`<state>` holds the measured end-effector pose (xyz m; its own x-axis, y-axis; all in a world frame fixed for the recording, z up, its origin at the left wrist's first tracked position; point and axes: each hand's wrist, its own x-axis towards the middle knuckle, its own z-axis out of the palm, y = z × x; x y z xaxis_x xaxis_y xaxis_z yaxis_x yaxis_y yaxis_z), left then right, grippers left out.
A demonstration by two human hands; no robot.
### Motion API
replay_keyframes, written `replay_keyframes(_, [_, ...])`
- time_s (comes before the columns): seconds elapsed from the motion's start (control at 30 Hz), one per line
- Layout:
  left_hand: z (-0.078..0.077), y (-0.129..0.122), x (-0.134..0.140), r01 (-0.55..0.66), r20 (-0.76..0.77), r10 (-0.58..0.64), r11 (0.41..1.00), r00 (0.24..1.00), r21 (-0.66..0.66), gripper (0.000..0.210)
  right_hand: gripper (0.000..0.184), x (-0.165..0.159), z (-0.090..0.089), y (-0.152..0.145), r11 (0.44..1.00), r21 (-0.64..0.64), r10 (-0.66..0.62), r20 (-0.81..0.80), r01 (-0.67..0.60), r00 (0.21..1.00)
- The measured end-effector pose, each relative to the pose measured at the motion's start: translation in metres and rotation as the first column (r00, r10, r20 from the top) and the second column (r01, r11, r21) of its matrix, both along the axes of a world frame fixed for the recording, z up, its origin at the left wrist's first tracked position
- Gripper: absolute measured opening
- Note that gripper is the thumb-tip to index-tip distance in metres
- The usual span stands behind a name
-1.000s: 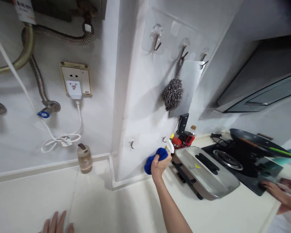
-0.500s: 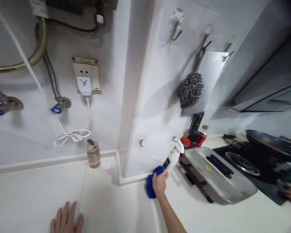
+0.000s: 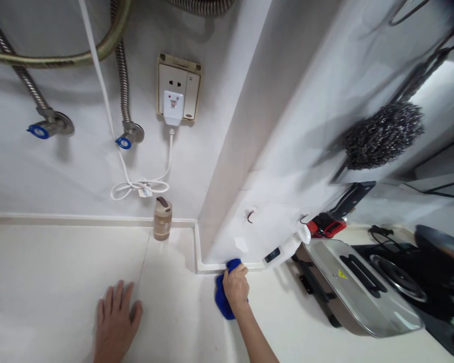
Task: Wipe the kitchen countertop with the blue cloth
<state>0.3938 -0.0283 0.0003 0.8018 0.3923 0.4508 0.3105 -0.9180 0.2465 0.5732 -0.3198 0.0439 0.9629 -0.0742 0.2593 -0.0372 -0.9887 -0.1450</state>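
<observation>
The right hand sits low in the middle of the frame. Its grip is closed tight on a blue cloth. The cloth is pressed on the white desk, right where the desk meets the bottom edge of the white wall corner. Part of the cloth pokes out above the fingers and part hangs out below the hand.

The left hand is at the lower left of the frame. It lies flat on the desk with its fingers spread apart, and it holds nothing.

Just to the right of the cloth, a white spray bottle leans by the wall. Beside that is a flat silver grill pan with a black handle on its lid. A black stove is at the far right.

A small brown bottle stands by the back wall, in the middle of the frame. Above it a white plug sits in a wall socket, and its cord hangs down in a loop. A steel scrubber hangs on the wall at the upper right.
</observation>
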Motion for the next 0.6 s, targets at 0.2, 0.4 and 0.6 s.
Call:
replay_keyframes(0.2, [0.002, -0.002, -0.001, -0.027, -0.007, 0.027, 1.000, 1.000, 0.001, 0.056, 0.039, -0.025, 0.005, 0.056, 0.985, -0.091, 0.140, -0.083, -0.147, 0.987])
replay_keyframes(0.4, [-0.002, 0.001, -0.003, -0.058, -0.043, 0.058, 0.998, 0.997, 0.008, 0.055, 0.047, -0.046, 0.012, 0.076, 0.903, 0.084, 0.430, -0.177, -0.422, 0.885])
replay_keyframes(0.6, [-0.007, 0.004, -0.008, -0.057, -0.002, 0.057, 0.998, 0.998, 0.012, 0.052, 0.035, -0.060, 0.037, 0.059, 0.669, 0.367, 0.732, -0.178, -0.646, 0.657])
